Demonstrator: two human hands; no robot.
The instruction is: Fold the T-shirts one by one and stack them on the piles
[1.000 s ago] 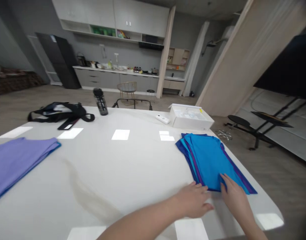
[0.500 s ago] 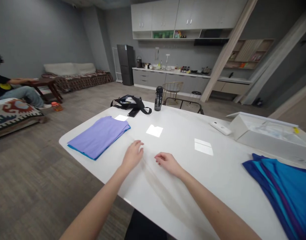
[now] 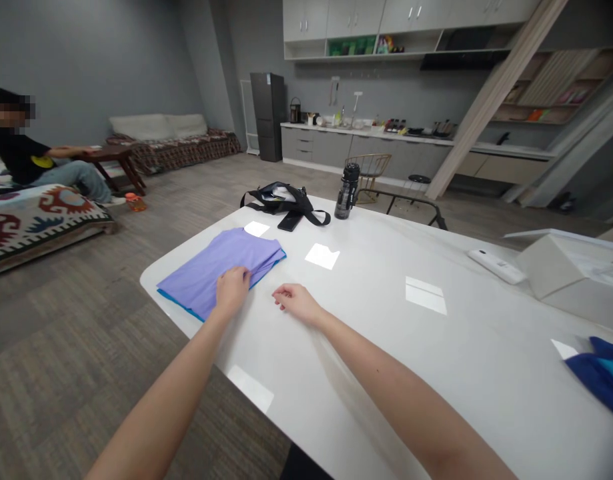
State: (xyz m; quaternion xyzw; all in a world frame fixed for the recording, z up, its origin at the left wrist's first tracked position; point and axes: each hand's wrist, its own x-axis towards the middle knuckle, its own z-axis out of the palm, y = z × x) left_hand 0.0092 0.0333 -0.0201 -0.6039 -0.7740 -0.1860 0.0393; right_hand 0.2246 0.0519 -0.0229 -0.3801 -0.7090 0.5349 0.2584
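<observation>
A folded purple shirt [image 3: 206,263] lies flat on the left part of the white table, with a blue cloth layer [image 3: 179,305] peeking out beneath it. My left hand [image 3: 233,288] rests at the shirt's near right edge. Its fingers are bent onto the fabric, which creases beside the fingertips; the thumb is mostly hidden. Just to the right, my right hand [image 3: 297,304] hovers over the bare tabletop, apart from the shirt. Its fingers are loosely curled and slightly apart, holding nothing.
Behind the shirt are a black bag [image 3: 281,198], a black phone [image 3: 289,221] and a dark bottle [image 3: 347,192]. At right lie a white remote-like object [image 3: 496,267], a white box [image 3: 569,277] and blue garments [image 3: 599,377]. A person [image 3: 23,147] sits far left.
My left hand has moved left from the bare table onto the purple shirt, and creases show there. My right hand has followed leftward. The view has turned a little to the left.
</observation>
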